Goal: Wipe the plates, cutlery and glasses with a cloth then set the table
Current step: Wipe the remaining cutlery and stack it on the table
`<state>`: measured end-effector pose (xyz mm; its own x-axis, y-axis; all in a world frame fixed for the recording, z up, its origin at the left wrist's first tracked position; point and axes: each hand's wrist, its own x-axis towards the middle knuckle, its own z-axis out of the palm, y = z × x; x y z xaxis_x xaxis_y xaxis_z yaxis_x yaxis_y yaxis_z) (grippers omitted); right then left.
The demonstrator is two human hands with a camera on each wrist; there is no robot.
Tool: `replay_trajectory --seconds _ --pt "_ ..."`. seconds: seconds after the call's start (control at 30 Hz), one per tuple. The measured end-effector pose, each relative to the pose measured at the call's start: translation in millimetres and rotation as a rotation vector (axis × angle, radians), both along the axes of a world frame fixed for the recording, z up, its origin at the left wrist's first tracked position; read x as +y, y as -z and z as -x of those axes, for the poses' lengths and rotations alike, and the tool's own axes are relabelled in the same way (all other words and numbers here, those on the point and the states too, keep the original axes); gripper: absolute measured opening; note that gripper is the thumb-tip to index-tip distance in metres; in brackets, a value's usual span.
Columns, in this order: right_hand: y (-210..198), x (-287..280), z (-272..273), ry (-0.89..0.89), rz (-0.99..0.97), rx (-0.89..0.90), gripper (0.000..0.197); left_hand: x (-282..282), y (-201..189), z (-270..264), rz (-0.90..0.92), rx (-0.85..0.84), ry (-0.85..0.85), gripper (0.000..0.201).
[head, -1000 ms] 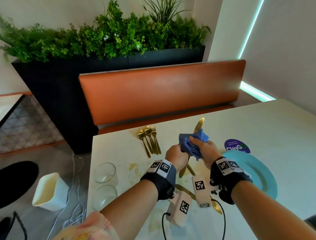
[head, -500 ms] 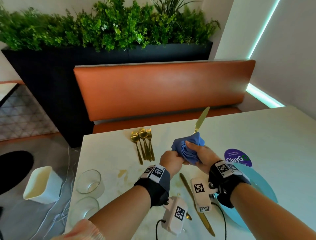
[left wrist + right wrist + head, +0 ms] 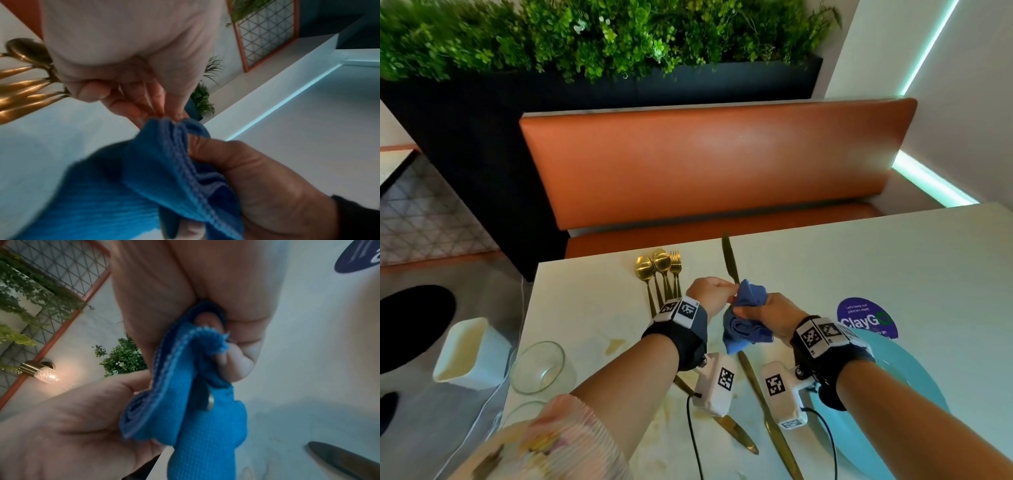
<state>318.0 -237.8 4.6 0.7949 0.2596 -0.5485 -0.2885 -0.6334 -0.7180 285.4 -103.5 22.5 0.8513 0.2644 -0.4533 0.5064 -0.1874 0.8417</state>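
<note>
A gold knife (image 3: 728, 260) stands nearly upright over the white table (image 3: 859, 260), blade tip up. My left hand (image 3: 710, 293) pinches it just below the blade. My right hand (image 3: 767, 311) grips a bunched blue cloth (image 3: 744, 325) wrapped round the knife's lower part, which is hidden. In the right wrist view a sliver of gold (image 3: 210, 402) shows inside the cloth (image 3: 195, 426). Two more gold knives (image 3: 767, 411) lie on the table under my wrists. Two spoons and a fork (image 3: 662, 270) lie at the far edge. A teal plate (image 3: 900, 383) sits at the right.
Two clear glasses (image 3: 541, 366) stand near the table's left edge. A purple round sticker (image 3: 866, 318) lies beyond the plate. Yellowish smears (image 3: 614, 346) mark the tabletop. An orange bench (image 3: 705, 164) lies beyond the table, and a white bin (image 3: 469, 353) stands on the floor at left.
The knife blade swung from leaning right to nearly upright. The cloth slid down from the blade toward the handle, and my left hand moved up beside the blade's base.
</note>
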Motion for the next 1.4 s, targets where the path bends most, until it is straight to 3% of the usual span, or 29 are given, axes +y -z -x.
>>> replay_trajectory --seconds 0.17,0.37,0.6,0.7,0.9,1.03,1.13,1.23,1.33,1.4 --pt "5 9 -8 -0.097 0.008 0.028 0.046 3 21 -21 0.061 0.136 -0.089 0.046" --pt "-3 5 -19 -0.346 0.215 0.033 0.033 22 30 -51 0.013 0.181 -0.283 0.045" --pt "7 -26 -39 -0.196 0.283 -0.037 0.046 55 68 -79 -0.403 0.354 -0.055 0.046" --pt "8 -33 -45 -0.177 0.288 -0.053 0.046 55 83 -80 -0.526 0.343 0.017 0.039" --pt "14 -33 -49 -0.124 0.241 -0.041 0.044 54 103 -84 -0.696 0.331 0.007 0.027" --pt "18 -31 -46 -0.07 0.207 -0.024 0.04 54 103 -83 -0.694 0.327 -0.072 0.027" --pt "15 -33 -39 -0.051 0.21 -0.02 0.044 52 98 -80 -0.76 0.306 -0.013 0.039" --pt "6 -37 -29 -0.018 0.215 -0.04 0.046 41 83 -73 -0.761 0.214 0.13 0.036" --pt "-7 -42 -13 0.019 0.232 -0.062 0.047 14 73 -53 -0.566 0.137 0.374 0.032" --pt "-14 -47 -3 0.045 0.244 -0.071 0.051 -8 72 -31 -0.553 0.098 0.596 0.027"
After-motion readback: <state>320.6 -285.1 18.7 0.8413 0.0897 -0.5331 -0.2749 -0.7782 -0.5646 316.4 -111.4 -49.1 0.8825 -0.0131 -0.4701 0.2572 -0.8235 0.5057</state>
